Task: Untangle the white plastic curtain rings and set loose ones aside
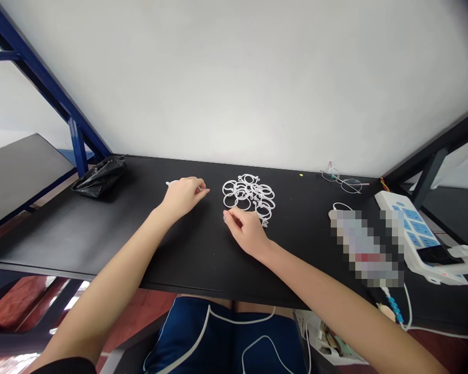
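A loose pile of white plastic rings with small eyelets, like curtain rings (242, 193), lies on the black tabletop. My left hand (185, 196) is to the left of the pile, low over the table, its fingers curled and closed. A bit of white shows at its fingertips, too small to name. Part of another white ring (172, 182) sticks out behind that hand; the rest is hidden. At the near edge of the pile, my right hand (246, 227) is closed in a pinch. What its fingers hold, if anything, cannot be made out.
A black plastic bag (101, 176) lies at the table's left end. On the right are eyeglasses (351, 185), a blurred-out phone-like object (364, 249) with a cable, and a white power strip (419, 234) with a plug. A white wall rises behind the black table (203, 259).
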`<state>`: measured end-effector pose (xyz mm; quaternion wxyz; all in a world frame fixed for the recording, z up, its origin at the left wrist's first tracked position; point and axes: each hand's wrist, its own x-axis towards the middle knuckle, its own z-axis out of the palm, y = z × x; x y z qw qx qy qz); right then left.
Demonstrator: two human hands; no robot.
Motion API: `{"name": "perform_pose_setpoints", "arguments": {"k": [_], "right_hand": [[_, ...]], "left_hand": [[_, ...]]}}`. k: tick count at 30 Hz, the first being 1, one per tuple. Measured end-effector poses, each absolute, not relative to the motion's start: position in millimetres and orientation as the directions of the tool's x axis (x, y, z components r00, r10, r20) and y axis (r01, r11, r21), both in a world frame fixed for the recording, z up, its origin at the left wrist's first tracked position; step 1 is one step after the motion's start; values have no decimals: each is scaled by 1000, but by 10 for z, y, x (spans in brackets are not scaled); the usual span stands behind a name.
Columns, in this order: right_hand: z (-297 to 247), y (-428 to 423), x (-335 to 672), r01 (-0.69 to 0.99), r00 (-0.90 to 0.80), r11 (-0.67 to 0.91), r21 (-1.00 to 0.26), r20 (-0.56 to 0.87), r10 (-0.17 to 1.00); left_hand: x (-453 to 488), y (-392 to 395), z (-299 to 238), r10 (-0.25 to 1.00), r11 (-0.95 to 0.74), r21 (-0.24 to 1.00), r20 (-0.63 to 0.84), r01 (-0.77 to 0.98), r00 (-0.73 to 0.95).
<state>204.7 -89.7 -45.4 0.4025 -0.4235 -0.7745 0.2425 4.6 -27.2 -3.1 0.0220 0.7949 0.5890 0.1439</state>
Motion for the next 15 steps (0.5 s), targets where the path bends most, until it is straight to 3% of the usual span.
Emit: {"name": "perform_pose_setpoints", "arguments": {"k": [7, 15], "right_hand": [[-449, -893, 2037, 458, -319, 536, -709, 432, 844], [-452, -894, 2042, 458, -327, 546, -702, 438, 838]], "left_hand": [[8, -253, -92, 960, -189, -85, 193, 978, 202], [-21, -226, -170, 960, -168, -138, 203, 976, 194]]}}
